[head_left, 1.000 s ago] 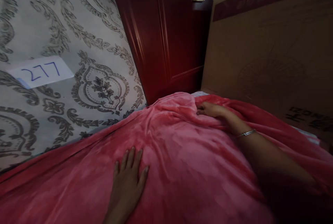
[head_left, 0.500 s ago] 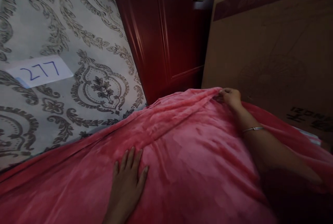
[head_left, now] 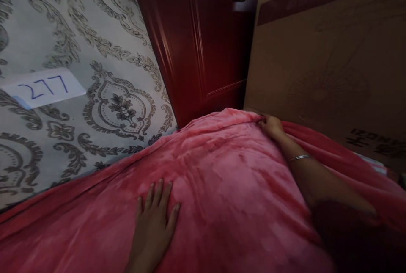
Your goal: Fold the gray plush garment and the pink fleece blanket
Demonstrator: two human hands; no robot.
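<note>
Nearest, the left hand [head_left: 156,218] lies flat, palm down, fingers spread on the red blanket [head_left: 222,188] covering the bed. The right arm stretches straight out across it, a bracelet [head_left: 299,157] on the wrist. Farther off, the right hand [head_left: 271,125] pinches the blanket's far edge beside the cardboard box [head_left: 326,65].
</note>
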